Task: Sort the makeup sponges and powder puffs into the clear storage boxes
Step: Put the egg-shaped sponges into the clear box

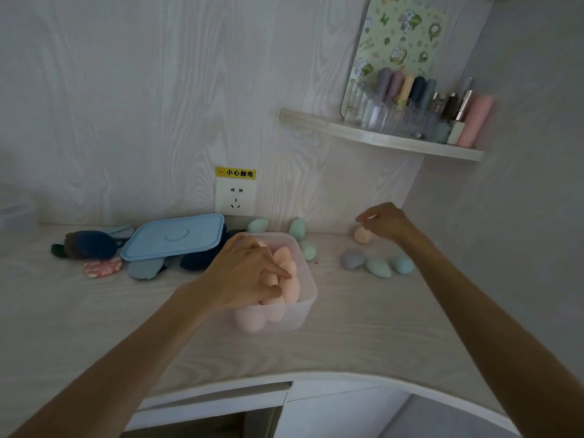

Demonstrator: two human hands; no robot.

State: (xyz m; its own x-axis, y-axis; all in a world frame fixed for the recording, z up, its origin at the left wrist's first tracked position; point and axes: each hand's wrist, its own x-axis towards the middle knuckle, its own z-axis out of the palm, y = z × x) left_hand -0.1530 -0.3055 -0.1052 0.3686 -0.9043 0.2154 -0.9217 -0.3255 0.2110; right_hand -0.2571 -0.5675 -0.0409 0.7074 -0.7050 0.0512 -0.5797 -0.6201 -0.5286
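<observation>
Left hand (246,273) in clear box (308,298), grip around peach sponges (289,276), right hand (384,222) grip loose above peach sponge (362,235)

Pale wood-grain desk (347,336)
On it: clear box (303,308), blue lid (173,237) over dark puffs (91,245), pink puff (102,268), green sponges (377,266), peach sponge (362,235), purple sponge (351,259)

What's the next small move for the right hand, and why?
Probably lower the right hand and pinch the peach sponge just beneath its fingers. It is the only peach one outside the clear box, which holds only peach sponges, where the left hand is busy.
</observation>
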